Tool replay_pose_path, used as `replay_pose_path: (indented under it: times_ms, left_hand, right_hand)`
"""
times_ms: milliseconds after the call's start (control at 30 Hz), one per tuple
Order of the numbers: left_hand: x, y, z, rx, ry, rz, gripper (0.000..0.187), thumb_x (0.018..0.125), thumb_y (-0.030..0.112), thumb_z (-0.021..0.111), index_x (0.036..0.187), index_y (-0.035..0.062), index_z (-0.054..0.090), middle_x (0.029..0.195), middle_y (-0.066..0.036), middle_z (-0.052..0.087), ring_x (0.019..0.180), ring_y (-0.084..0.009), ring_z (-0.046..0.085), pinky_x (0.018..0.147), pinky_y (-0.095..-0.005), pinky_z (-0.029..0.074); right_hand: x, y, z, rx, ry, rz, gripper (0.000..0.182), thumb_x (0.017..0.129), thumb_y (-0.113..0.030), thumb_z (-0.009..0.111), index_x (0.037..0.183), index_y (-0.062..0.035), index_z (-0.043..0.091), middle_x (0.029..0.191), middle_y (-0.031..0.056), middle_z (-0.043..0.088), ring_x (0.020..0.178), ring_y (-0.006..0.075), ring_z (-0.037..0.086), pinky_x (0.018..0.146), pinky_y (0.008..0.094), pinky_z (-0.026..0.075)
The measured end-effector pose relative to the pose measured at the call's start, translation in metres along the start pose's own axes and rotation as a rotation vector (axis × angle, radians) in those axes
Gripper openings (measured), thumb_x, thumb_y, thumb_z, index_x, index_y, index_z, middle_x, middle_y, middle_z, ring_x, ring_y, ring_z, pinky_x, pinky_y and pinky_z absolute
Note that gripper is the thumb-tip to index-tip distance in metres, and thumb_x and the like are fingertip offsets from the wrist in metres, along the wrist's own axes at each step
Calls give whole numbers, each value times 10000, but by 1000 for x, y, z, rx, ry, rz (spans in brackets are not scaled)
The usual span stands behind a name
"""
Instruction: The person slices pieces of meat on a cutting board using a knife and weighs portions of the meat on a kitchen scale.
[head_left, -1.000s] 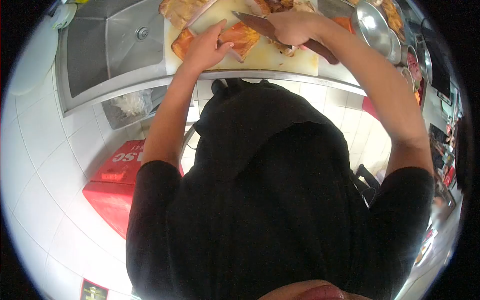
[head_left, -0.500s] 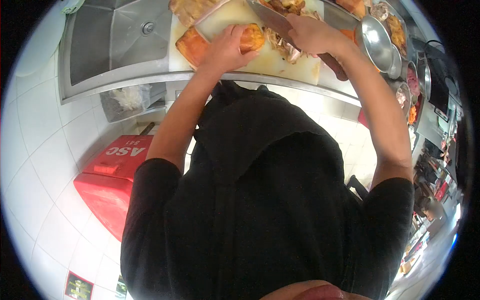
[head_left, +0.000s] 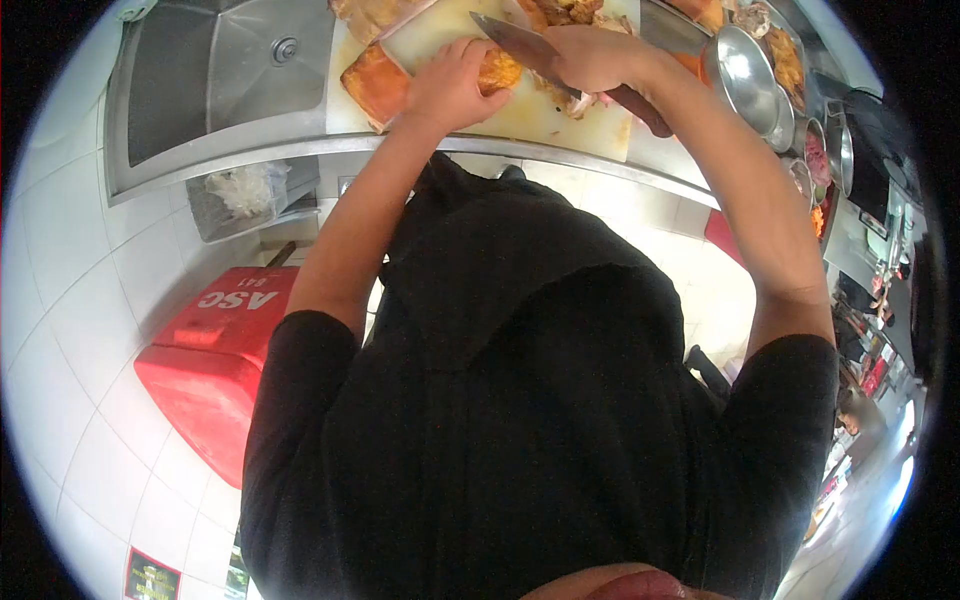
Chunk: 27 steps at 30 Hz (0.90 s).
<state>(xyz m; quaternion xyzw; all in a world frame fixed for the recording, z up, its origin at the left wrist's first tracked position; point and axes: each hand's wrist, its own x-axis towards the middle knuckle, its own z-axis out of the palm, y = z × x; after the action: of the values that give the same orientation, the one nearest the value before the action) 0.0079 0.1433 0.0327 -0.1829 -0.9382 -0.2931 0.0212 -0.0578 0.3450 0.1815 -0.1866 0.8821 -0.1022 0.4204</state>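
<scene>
My left hand [head_left: 452,88] is wrapped over a chunk of orange-brown roasted meat [head_left: 500,72] on the white cutting board [head_left: 590,138]. In my right hand [head_left: 600,60] is a large knife [head_left: 512,42], gripped near where blade and brown handle meet. Its blade slants up and left, and overlaps the right edge of the chunk in this view. Left of my left hand lies a flat orange-skinned slab of meat [head_left: 372,85]. Shredded meat scraps [head_left: 570,105] lie under and beside the knife, partly hidden by my right hand.
A steel sink [head_left: 225,80] adjoins the board on the left. Another large meat piece [head_left: 375,15] lies at the back. Steel bowls [head_left: 743,80] and food trays line the right. Below the counter are a clear bag [head_left: 245,190] and a red bin [head_left: 215,350].
The knife has moved left and its blade now lies closer over the held chunk. My left hand keeps its hold. The whole view has shifted slightly.
</scene>
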Motion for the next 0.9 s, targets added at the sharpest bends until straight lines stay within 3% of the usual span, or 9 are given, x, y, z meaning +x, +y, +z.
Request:
replay_pose_path:
  times_ms: [200, 300, 367, 433, 533, 633, 667, 767, 900]
  left_hand:
    - [0, 1, 0, -3, -7, -26, 665, 804, 448, 772, 1334, 95, 580, 1305, -126, 602, 1224, -341, 574, 1062, -473, 481]
    - [0, 0, 6, -38, 42, 10, 655, 787, 412, 820, 1310, 94, 587, 1286, -163, 614, 1182, -376, 591, 1026, -486, 500]
    - [0, -2, 9, -46, 39, 10, 655, 788, 411, 803, 1314, 84, 590, 1297, -150, 603, 1212, -367, 570, 1058, -481, 471]
    - [1, -5, 15, -57, 46, 17, 651, 783, 402, 800, 1308, 79, 593, 1296, -145, 597, 1223, -365, 559, 1067, -483, 457]
    - [-1, -6, 17, -67, 83, 30, 641, 767, 387, 812, 1288, 80, 598, 1279, -147, 597, 1211, -367, 560, 1048, -496, 457]
    - [-2, -3, 18, -63, 128, 61, 639, 757, 385, 817, 1277, 85, 598, 1268, -141, 599, 1197, -364, 562, 1035, -504, 454]
    - [-1, -8, 25, -63, 147, 72, 640, 756, 384, 818, 1277, 86, 597, 1269, -138, 599, 1196, -364, 561, 1034, -504, 452]
    - [-2, -11, 25, -76, 148, 67, 642, 758, 381, 819, 1282, 90, 592, 1267, -133, 599, 1193, -363, 559, 1035, -502, 447]
    - [-2, -9, 26, -123, 115, 53, 652, 759, 374, 823, 1293, 87, 584, 1280, -136, 595, 1198, -366, 551, 1046, -496, 439]
  right_hand:
    - [13, -2, -9, -94, -167, 10, 264, 894, -76, 460, 1092, 62, 567, 689, 197, 645, 461, 284, 630, 461, 423, 525]
    - [5, -9, -17, -23, -107, -65, 282, 869, -50, 455, 1076, 79, 597, 651, 193, 641, 482, 284, 645, 463, 416, 522]
    - [-26, -48, -58, 16, -293, 26, 502, 896, -97, 509, 1349, 110, 451, 828, 234, 695, 693, 313, 695, 585, 428, 551]
    - [-19, -58, -63, -106, -366, 62, 541, 903, -129, 550, 1383, 110, 476, 939, 253, 727, 826, 327, 722, 676, 436, 566]
    - [38, -33, -36, -491, -213, -7, 323, 871, -180, 615, 1080, 35, 737, 1000, 227, 747, 880, 322, 729, 793, 443, 563]
    - [27, -59, -42, -400, -38, 154, 343, 845, -194, 643, 1070, 43, 748, 1010, 234, 752, 906, 323, 728, 828, 430, 558]
    - [72, -40, -33, -688, -181, -97, 300, 835, -159, 651, 1003, 66, 758, 1016, 256, 746, 959, 331, 723, 839, 431, 558]
    - [43, -63, -52, -572, -192, -62, 257, 828, -128, 638, 944, 61, 767, 1035, 286, 734, 1003, 340, 714, 856, 432, 555]
    - [85, -7, -27, -507, -153, -79, 406, 841, -123, 605, 1177, 97, 662, 1052, 310, 720, 1021, 361, 710, 869, 436, 552]
